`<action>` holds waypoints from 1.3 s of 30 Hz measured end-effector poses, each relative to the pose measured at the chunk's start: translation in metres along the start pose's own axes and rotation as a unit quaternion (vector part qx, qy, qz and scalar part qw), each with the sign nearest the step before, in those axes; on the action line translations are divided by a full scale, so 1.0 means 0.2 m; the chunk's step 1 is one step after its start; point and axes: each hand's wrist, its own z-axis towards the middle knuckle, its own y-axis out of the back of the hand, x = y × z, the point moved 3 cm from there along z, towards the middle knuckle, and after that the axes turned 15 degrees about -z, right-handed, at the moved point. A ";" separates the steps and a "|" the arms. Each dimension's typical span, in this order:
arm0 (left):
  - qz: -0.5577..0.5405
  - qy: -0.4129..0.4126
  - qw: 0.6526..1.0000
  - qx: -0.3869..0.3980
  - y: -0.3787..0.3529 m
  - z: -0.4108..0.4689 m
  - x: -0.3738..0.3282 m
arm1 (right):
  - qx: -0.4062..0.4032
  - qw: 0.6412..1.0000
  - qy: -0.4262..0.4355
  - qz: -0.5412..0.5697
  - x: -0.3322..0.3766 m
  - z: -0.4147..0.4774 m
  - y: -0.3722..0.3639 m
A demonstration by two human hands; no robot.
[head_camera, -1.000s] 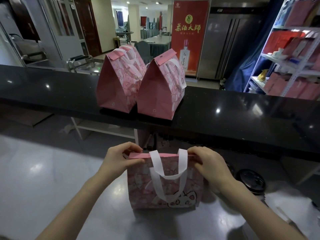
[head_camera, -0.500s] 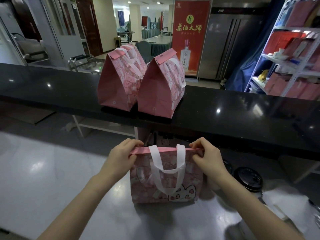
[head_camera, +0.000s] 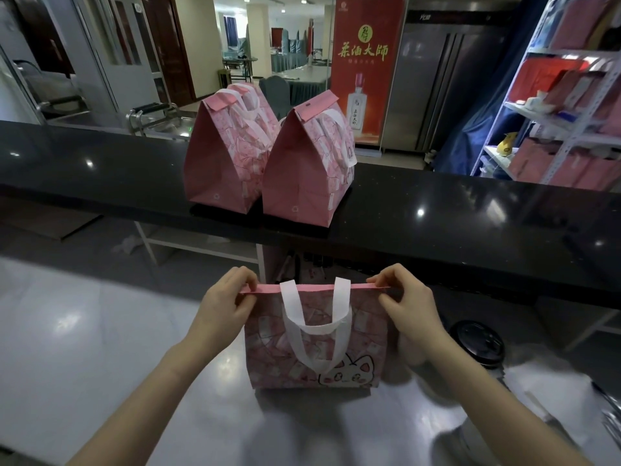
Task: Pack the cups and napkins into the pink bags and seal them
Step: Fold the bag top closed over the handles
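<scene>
Sealing bag [head_camera: 316,351] | left grip [head_camera: 223,306], right grip [head_camera: 408,304] have slid outward, each pinching the rim [head_camera: 265,289] at an end | rim now flat, probably closed | contents unseen | nearly done

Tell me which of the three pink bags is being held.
The nearest bag, cat face showing: left hand and right hand pinch its top edge. The two ledge bags stand untouched.

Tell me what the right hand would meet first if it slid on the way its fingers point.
The right hand points leftward along the top edge of the pink bag; it would likely meet the white handle first, then the left hand. Depth is uncertain.
</scene>
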 end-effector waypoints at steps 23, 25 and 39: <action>0.113 -0.056 0.992 0.010 0.01 0.00 -0.09 | 0.138 0.966 0.120 -0.184 -0.07 0.05 0.11; 0.065 -0.019 0.998 0.011 0.00 0.01 -0.07 | 0.092 0.969 0.118 -0.195 -0.05 0.03 0.09; -0.057 0.055 0.993 0.092 -0.01 0.10 -0.11 | 0.206 0.962 0.071 -0.166 0.05 0.13 0.09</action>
